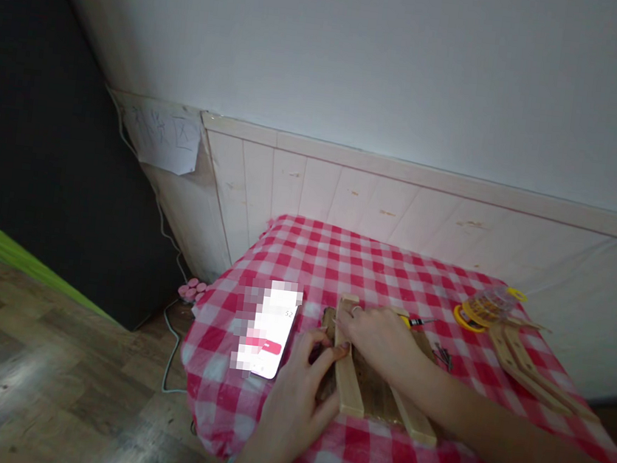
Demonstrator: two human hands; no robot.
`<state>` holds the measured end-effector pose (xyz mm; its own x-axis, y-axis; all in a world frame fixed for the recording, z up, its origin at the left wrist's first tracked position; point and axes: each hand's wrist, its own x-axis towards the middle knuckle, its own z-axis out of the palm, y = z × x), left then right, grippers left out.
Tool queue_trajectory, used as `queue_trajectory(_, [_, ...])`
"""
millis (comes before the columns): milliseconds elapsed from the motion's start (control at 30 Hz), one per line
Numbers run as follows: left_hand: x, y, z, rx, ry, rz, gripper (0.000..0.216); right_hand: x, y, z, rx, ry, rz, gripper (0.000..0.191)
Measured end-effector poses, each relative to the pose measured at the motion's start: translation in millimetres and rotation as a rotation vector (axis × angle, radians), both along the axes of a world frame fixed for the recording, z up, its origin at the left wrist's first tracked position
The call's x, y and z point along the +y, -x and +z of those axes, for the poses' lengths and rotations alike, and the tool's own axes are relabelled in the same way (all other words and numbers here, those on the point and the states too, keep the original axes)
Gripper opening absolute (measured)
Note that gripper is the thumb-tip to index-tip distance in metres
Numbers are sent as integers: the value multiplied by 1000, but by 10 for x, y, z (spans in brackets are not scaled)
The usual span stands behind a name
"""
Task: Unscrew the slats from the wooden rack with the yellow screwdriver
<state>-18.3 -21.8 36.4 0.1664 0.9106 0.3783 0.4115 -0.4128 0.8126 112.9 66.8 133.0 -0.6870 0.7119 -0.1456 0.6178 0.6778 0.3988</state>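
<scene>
A pale wooden strip [350, 391] lies lengthwise across a brown wooden board [374, 389]. My left hand [304, 391] is at the strip's left side, its thumb and fingertips closed against the edge; whether a small part sits between them is hidden. From the right, my right hand [379, 338] reaches over and grips the same strip near its far end, fingers curled down. A second wooden strip [416, 420] runs parallel, partly under my right forearm. Just beyond the right hand lies a yellow and black screwdriver [415, 322]. Several screws [443, 356] are in a small pile beside the board.
A phone [276, 335] with a lit screen lies left of the board. At the right stand a clear container with yellow ends [486, 309] and curved wooden pieces [524, 367]. A red checked cloth [333, 253] covers the table, which meets a panelled wall [318, 188].
</scene>
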Motion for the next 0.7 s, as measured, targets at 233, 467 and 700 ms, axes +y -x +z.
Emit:
queue_trajectory(233, [3,-5,12,13,-3,8,47,38,-66,181,-16,51,116,19])
queue_trajectory(467, [8,-10,4,5,-13,-3,48,4,-117,196,41,1,174,20])
queue_trajectory(700, [4,-3,-3,-6,-2,-4,48,-30,-26,28,1,-56,-23,22])
